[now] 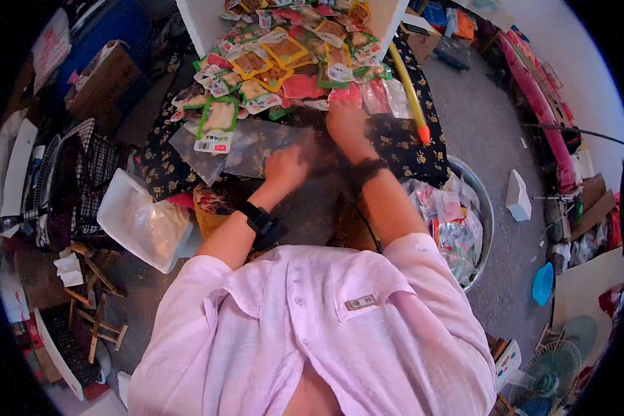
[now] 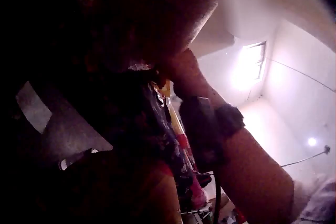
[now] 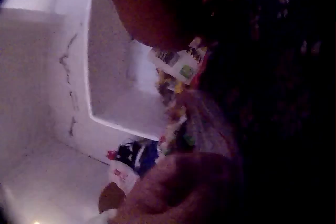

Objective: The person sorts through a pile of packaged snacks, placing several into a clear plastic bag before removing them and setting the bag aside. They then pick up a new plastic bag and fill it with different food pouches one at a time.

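My left hand [image 1: 286,168] grips the near right part of a clear plastic bag [image 1: 246,149] lying over the front of the cloth-covered table. In the right wrist view, the film of the bag [image 3: 207,121] rises by the left hand's curled fingers [image 3: 178,182]. Further forward, my blurred right hand [image 1: 347,128] is at the near edge of a pile of snack packets [image 1: 277,59], right by a red packet [image 1: 345,93]. Its fingertips are hidden, so I cannot tell whether they hold one. A green-edged packet [image 1: 217,121] lies across the bag's left part.
A white foam box [image 1: 388,31] lies open behind the pile. On the table's right lies a yellow tube [image 1: 409,93] with an orange end. A metal basin [image 1: 484,208] of packets stands low right; a white foam tub [image 1: 128,218] with clear bags stands low left.
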The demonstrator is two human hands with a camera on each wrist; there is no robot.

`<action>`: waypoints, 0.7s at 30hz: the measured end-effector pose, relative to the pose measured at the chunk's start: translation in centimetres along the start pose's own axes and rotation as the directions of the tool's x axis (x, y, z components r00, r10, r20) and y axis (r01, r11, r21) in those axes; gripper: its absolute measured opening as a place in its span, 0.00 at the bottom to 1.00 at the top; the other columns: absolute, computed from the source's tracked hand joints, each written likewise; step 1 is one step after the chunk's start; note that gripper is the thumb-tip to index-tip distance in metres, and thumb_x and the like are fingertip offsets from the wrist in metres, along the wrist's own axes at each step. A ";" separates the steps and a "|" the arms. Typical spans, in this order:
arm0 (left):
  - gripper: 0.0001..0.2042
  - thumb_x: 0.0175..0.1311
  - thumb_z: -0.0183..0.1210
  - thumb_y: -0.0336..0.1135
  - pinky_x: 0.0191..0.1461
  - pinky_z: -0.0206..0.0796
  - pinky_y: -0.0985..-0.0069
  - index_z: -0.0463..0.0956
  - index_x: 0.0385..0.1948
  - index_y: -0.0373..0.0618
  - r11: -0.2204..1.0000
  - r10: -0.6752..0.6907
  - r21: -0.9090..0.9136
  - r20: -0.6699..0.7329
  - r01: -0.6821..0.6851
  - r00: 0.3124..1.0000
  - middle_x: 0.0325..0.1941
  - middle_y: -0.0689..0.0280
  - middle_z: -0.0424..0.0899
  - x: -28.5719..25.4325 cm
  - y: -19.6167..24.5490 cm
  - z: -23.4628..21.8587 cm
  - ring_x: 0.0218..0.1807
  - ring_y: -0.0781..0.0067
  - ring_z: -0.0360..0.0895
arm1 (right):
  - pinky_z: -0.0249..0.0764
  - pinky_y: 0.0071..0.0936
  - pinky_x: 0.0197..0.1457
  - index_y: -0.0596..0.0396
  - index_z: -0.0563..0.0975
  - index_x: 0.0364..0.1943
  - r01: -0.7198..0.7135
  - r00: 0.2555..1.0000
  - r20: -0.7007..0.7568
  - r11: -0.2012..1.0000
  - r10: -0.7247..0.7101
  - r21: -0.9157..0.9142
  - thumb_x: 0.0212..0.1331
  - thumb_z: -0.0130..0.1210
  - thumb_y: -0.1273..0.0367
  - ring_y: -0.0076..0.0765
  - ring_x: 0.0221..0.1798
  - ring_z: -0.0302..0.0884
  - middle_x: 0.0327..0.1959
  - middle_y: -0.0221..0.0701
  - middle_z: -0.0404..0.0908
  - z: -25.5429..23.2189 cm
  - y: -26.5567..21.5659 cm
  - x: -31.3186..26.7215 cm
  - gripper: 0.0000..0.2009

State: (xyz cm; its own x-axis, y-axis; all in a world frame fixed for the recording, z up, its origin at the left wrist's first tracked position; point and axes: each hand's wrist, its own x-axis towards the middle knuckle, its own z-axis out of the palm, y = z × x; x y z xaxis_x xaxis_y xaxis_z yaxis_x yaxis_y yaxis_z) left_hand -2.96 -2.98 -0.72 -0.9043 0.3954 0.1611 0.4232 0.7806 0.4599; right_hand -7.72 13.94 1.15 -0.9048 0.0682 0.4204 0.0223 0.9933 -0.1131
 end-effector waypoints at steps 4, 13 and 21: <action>0.10 0.44 0.48 0.36 0.35 0.60 0.58 0.68 0.28 0.41 0.995 -0.064 -0.066 0.085 0.070 0.994 0.28 0.52 0.73 0.5 0.9 -0.2 0.33 0.49 0.70 | 0.70 0.25 0.30 0.56 0.73 0.32 -0.188 0.979 0.006 0.890 0.204 0.416 0.44 0.47 0.72 0.30 0.25 0.72 0.25 0.31 0.75 -4.9 1.8 -2.7 0.09; 0.13 0.46 0.47 0.37 0.36 0.62 0.60 0.68 0.35 0.45 0.991 -0.109 -0.060 0.171 0.120 0.979 0.30 0.53 0.75 1.3 3.8 0.0 0.34 0.52 0.71 | 0.68 0.14 0.22 0.56 0.71 0.38 -0.286 0.798 0.342 -0.187 0.497 0.940 0.49 0.45 0.74 0.17 0.27 0.70 0.32 0.26 0.74 -7.4 2.2 -10.0 0.11; 0.13 0.47 0.47 0.36 0.36 0.62 0.61 0.68 0.36 0.45 0.993 -0.071 -0.089 0.099 0.080 0.993 0.30 0.54 0.75 0.6 4.4 0.8 0.33 0.52 0.72 | 0.67 0.17 0.33 0.60 0.68 0.39 -0.281 0.877 0.280 -0.056 0.390 0.958 0.49 0.44 0.76 0.23 0.32 0.71 0.33 0.28 0.73 -4.5 3.2 -10.6 0.11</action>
State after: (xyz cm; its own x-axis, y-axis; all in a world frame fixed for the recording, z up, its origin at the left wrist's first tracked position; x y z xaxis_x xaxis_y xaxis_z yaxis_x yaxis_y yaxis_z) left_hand -1.63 1.06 0.68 -0.9221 0.3848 0.0407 0.3428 0.7634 0.5475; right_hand 3.90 16.84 0.42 -0.9042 0.4210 0.0721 -0.1543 -0.1644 -0.9743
